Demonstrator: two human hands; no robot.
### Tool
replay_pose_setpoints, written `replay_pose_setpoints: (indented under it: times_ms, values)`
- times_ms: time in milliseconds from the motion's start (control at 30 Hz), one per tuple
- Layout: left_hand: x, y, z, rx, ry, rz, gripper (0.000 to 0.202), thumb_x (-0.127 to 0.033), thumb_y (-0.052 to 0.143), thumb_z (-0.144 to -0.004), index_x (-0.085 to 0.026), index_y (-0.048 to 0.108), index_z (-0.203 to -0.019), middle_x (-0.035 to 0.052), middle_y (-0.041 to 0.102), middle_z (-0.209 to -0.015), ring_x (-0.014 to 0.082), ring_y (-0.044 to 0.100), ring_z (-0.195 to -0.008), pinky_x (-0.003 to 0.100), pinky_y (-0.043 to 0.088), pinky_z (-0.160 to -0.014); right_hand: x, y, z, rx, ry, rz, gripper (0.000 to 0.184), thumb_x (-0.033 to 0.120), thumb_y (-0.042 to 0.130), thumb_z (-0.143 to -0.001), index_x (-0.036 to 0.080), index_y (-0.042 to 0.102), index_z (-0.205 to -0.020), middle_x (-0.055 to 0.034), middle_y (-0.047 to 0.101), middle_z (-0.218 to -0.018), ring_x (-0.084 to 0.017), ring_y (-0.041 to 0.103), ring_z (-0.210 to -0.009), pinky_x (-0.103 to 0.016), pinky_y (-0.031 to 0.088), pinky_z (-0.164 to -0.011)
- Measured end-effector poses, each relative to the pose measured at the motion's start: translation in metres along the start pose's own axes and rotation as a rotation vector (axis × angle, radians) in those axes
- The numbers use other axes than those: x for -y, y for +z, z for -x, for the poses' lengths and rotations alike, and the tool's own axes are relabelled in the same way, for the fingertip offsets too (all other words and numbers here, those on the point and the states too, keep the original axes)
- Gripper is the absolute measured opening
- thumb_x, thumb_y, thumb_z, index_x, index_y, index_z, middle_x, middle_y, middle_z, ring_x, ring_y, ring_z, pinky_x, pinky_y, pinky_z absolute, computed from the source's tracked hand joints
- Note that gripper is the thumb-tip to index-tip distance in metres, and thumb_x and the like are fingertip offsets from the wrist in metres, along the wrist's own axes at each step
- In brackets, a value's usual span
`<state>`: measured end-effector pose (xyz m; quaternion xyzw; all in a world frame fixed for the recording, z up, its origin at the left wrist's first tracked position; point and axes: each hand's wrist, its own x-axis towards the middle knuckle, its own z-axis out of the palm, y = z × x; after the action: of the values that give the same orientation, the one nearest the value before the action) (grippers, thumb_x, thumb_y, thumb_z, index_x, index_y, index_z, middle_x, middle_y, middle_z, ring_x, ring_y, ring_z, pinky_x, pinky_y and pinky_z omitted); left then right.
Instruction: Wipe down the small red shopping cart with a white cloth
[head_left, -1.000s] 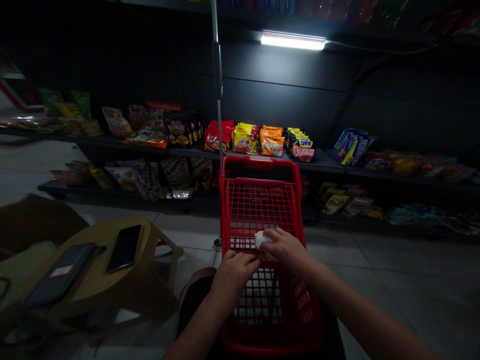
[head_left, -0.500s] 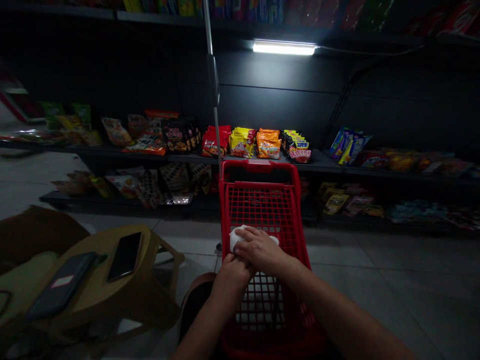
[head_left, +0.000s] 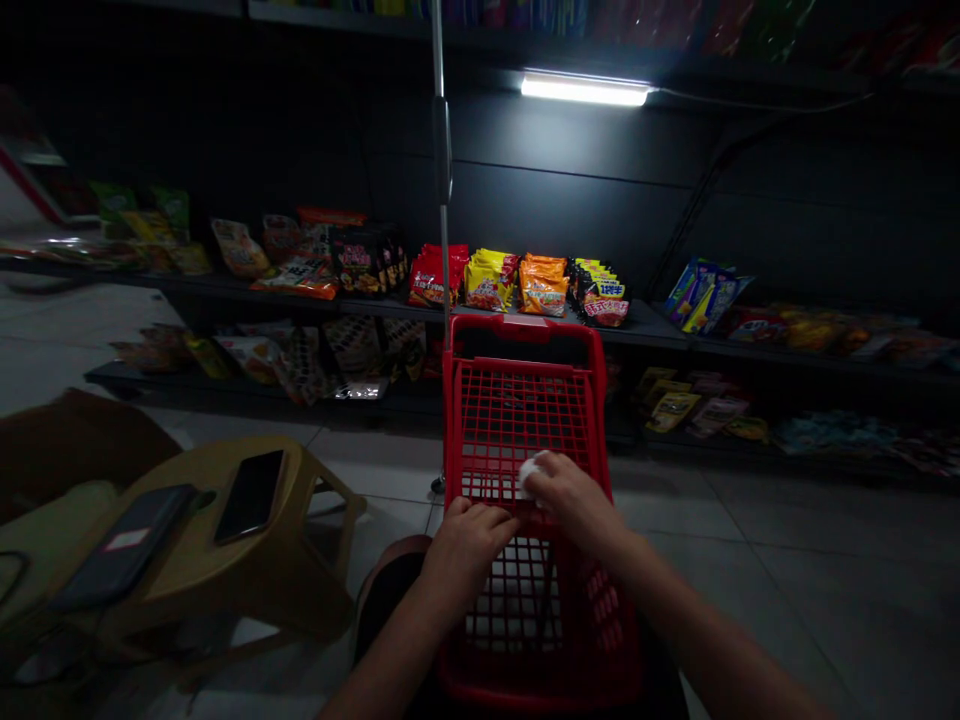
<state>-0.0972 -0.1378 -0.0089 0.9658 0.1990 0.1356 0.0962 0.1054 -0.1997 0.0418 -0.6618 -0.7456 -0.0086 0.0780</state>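
Observation:
A red plastic shopping basket [head_left: 517, 400] with a grid of openings stands upright right in front of me. Its far end is close to the shelf. My right hand [head_left: 574, 500] pinches a crumpled white wad [head_left: 529, 478], tissue or cloth, against the red crossbar at the basket's middle. The hand covers most of the wad. My left hand [head_left: 469, 550] lies at the left side of that same crossbar, its fingers curled over the plastic. The undersides of the left fingers are hidden.
At left, a tan plastic stool [head_left: 277, 560] carries a phone [head_left: 251, 495] and a dark flat case [head_left: 124, 545]. A thin metal pole [head_left: 442, 230] rises beside the basket. Ahead, a dark shelf [head_left: 652, 325] holds snack packets [head_left: 544, 285] under a lit tube [head_left: 585, 88].
My hands were together over the white wad at the basket's left. The right hand has slid right with it, and the left hand is now apart on the crossbar.

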Motion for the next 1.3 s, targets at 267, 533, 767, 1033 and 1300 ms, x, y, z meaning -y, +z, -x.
replay_pose_setpoints:
  times_ms: [267,533,767,1033,1300]
  values:
    - [-0.003,-0.004,0.000,0.002,-0.021,-0.051,0.026,-0.023,0.057,-0.095,-0.031,0.064,-0.119,-0.0005,0.071,-0.108,0.0176,0.062,-0.098,0.037,0.035,-0.083,0.022,0.018,-0.026,-0.127,-0.162,-0.003,0.026,0.031,0.055,-0.097,0.026,0.059,-0.121,-0.0071,0.058,-0.130,-0.026,0.044,-0.125,-0.043,0.036,-0.106]
    - [-0.002,-0.001,0.003,-0.009,-0.030,0.040,0.035,-0.019,0.054,-0.096,-0.032,0.059,-0.129,0.0005,0.069,-0.122,0.0174,0.062,-0.106,0.037,0.033,-0.087,-0.039,-0.055,0.029,0.240,0.178,0.008,0.016,0.021,0.058,-0.088,0.021,0.061,-0.103,-0.0064,0.068,-0.102,-0.019,0.064,-0.087,-0.026,0.044,-0.070]
    - [-0.003,-0.003,0.002,0.019,-0.042,0.025,0.036,-0.020,0.053,-0.097,-0.034,0.059,-0.129,0.0011,0.069,-0.122,0.0169,0.062,-0.106,0.037,0.034,-0.089,-0.035,-0.059,-0.041,0.315,0.099,-0.160,0.035,0.032,0.072,-0.076,0.023,0.061,-0.107,-0.0028,0.066,-0.105,-0.016,0.065,-0.087,-0.022,0.042,-0.065]
    - [-0.002,-0.001,-0.002,0.016,-0.051,0.001,0.026,-0.024,0.053,-0.098,-0.032,0.065,-0.119,0.0001,0.072,-0.110,0.0166,0.063,-0.099,0.036,0.035,-0.086,-0.012,0.021,-0.036,-0.170,-0.034,0.042,0.047,0.044,0.055,-0.094,0.022,0.055,-0.135,-0.0111,0.053,-0.141,-0.031,0.038,-0.137,-0.053,0.026,-0.114]
    - [0.001,0.001,-0.001,0.016,-0.034,0.026,0.033,-0.022,0.054,-0.097,-0.032,0.060,-0.128,0.0001,0.070,-0.122,0.0161,0.063,-0.106,0.036,0.036,-0.088,-0.038,0.014,0.004,-0.085,-0.004,0.028,0.045,0.022,0.052,-0.096,0.035,0.051,-0.139,-0.0078,0.047,-0.146,-0.027,0.047,-0.127,-0.045,0.042,-0.102]
